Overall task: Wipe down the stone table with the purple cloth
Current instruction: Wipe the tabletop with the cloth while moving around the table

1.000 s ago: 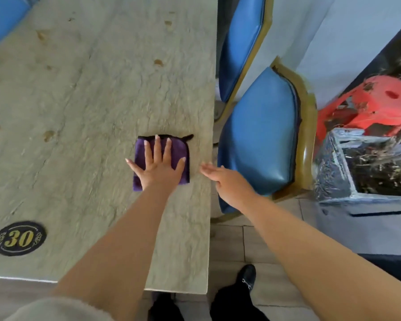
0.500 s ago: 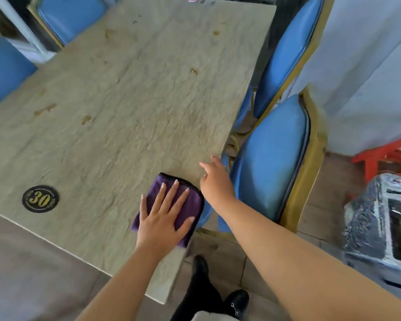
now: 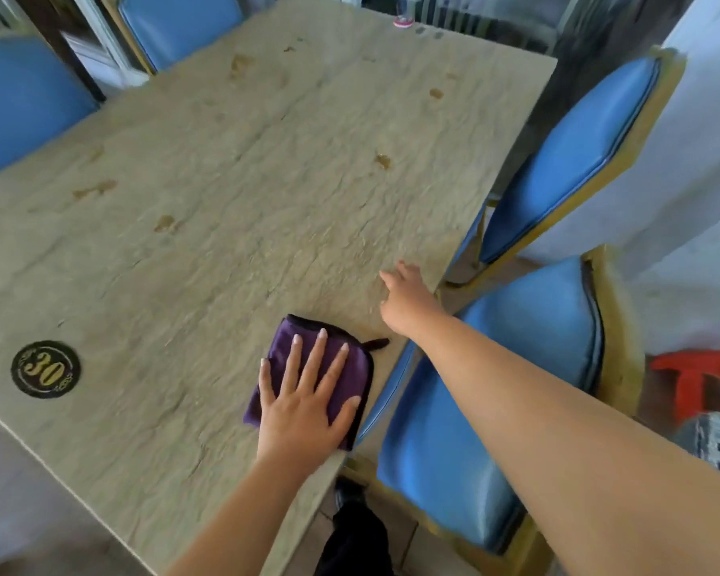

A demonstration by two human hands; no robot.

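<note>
The beige stone table [image 3: 267, 180] fills most of the view and carries brown stains [image 3: 383, 160] in the middle, at the far right and on the left side. A folded purple cloth [image 3: 285, 336] with a black hem lies close to the table's near right edge. My left hand [image 3: 304, 405] presses flat on the cloth with fingers spread. My right hand [image 3: 408, 301] rests on the table's right edge just beyond the cloth, fingers loose, holding nothing.
A black round disc marked 30 [image 3: 44, 370] sits near the table's left corner. Blue padded chairs stand at the right [image 3: 495, 409], [image 3: 566, 160] and at the far left [image 3: 21, 97]. A red stool [image 3: 699, 367] stands far right. A small pink object [image 3: 403, 20] sits at the far edge.
My left hand has slid the cloth toward the near right edge of the table. My right hand has moved from over the chair onto the table's right edge. The view has swung left.
</note>
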